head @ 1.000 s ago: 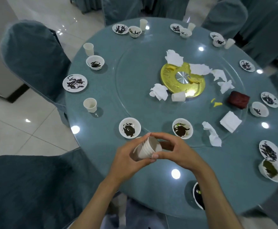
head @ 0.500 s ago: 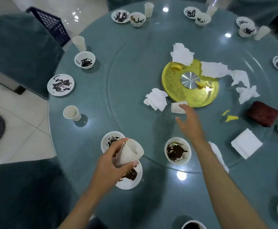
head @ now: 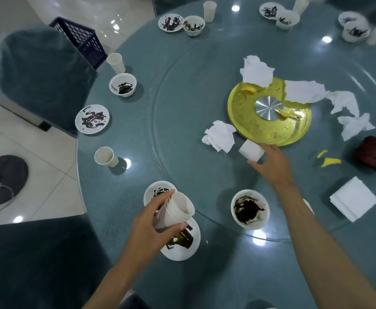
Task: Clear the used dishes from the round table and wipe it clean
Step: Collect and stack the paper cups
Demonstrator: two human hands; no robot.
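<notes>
While my left grip clasps cup stack, mouth kept open for next one, my right grip pinches tipped cup off tabletop, likely for nesting.

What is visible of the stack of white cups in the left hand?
The stack of cups is plain white and looks like thin paper or plastic, with several nested rims showing near its wide end. It is tilted, wide end up and to the right. The left hand grips it, thumb on the near side, fingers over the far side. It is held off the table, over a dirty white plate.
</notes>
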